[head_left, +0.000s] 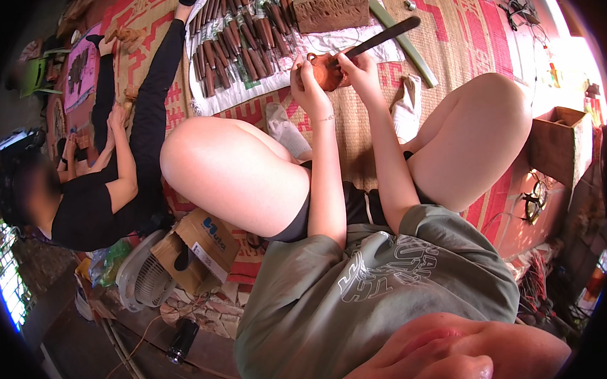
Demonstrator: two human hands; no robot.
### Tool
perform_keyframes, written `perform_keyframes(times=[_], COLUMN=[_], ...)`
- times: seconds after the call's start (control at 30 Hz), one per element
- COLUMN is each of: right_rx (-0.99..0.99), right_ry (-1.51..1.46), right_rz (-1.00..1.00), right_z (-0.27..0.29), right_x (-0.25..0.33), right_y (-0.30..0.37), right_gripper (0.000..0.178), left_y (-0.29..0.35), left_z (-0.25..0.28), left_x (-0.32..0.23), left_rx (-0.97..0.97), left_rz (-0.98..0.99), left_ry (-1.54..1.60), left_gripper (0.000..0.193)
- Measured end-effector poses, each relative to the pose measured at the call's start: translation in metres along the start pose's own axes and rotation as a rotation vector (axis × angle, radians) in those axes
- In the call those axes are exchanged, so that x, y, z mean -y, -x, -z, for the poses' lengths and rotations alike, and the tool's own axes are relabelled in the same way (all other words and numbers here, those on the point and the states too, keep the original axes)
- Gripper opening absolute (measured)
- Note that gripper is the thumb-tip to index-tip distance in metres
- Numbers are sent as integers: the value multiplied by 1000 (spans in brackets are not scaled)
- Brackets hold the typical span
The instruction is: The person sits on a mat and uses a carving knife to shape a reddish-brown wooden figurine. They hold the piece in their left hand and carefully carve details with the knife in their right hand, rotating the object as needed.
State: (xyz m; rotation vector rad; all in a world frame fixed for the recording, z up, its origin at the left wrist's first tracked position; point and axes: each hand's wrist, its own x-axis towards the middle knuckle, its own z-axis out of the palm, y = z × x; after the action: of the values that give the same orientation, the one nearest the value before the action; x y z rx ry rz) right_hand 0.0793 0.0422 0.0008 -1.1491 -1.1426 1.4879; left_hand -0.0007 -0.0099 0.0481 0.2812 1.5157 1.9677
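Between my knees, my left hand point(309, 87) grips a small reddish-brown carved wooden piece point(325, 72) by its left side. My right hand point(359, 73) is closed on a carving tool, whose long dark handle point(385, 36) slants up to the right. The tool's working end is at the carving, partly hidden by my fingers. Just beyond my hands, a white cloth point(213, 107) bears rows of wood-handled carving chisels point(246, 39). A rough brown block point(332, 13) lies on the cloth above the carving.
A green strip point(405, 46) lies along the cloth's right edge on the patterned mat point(469, 26). At left another person point(91, 205) in black sits working by hand. A cardboard box point(201, 248) and a fan point(144, 274) stand lower left; a wooden box point(562, 144) stands right.
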Motion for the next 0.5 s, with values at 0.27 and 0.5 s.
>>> perform_keyframes(times=[0.27, 0.5], right_rx=[-119, -142], right_ry=[-76, -96], right_rz=[-31, 33], right_z=[-1, -8], right_x=[1, 4], right_y=[1, 2], right_gripper=[9, 5], left_y=[4, -2], left_z=[-2, 1], left_x=[-6, 3], left_rx=[89, 42], left_rz=[10, 10], left_ry=[21, 74], left_gripper=[50, 53])
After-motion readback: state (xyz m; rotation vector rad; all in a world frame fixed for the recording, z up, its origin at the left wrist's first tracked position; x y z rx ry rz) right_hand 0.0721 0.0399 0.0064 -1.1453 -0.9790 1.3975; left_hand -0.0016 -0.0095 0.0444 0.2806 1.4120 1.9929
